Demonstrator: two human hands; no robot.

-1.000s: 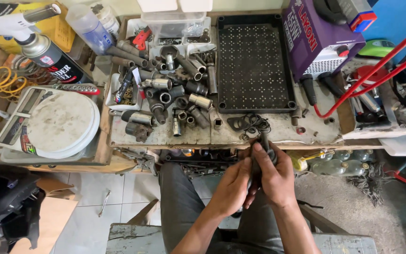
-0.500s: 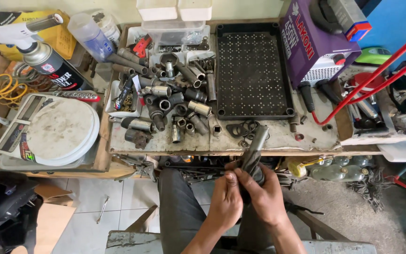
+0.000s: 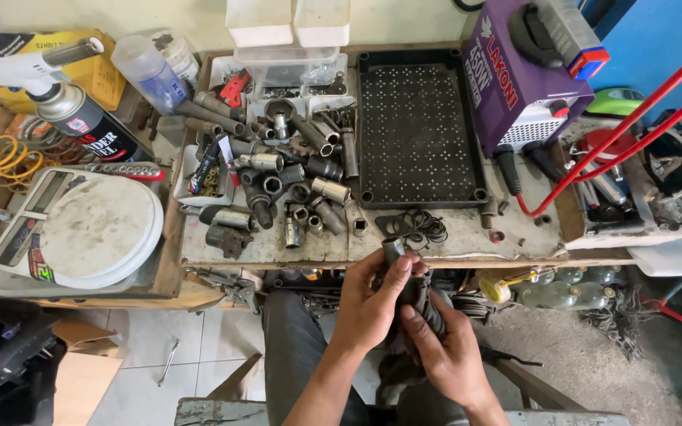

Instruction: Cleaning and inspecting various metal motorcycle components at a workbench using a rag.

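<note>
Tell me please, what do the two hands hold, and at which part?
Both hands, left hand and right hand, grip one dark cylindrical metal part around its lower body; only its top end shows above the fingers.

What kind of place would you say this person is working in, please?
Probably a small mechanic's or repair workshop. The bench is strewn with greasy sockets, a purple welder stands at the back, and both hands hold a dark metal part just below the bench edge.

Yellow carton (image 3: 92, 67) top left, purple labelled box (image 3: 515, 75) top right
</note>
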